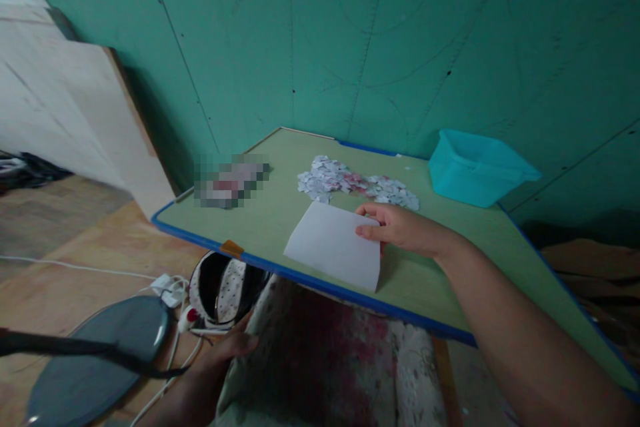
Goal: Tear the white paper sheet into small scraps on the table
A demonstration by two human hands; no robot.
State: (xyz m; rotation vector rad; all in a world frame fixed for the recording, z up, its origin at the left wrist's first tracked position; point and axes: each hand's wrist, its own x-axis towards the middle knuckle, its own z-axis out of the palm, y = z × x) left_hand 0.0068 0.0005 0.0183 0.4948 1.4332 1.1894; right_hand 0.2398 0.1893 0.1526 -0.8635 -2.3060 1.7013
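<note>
My right hand is closed on the right edge of a white sheet of paper, thumb on top and other fingers behind it. The sheet is tilted over the front part of the table. Just beyond it lies a heap of small torn paper pieces, mostly white with some pinkish ones in the middle. Low in the view, my left hand is beside the flowered, red-stained cloth over my lap. Its thumb shows against the cloth, while the other fingers are hidden.
A turquoise plastic tub stands at the table's right rear. On the left lies a pixelated flat item. Below are a dotted bag, a white power strip with cords, and a grey round stool seat. A green wall rises behind.
</note>
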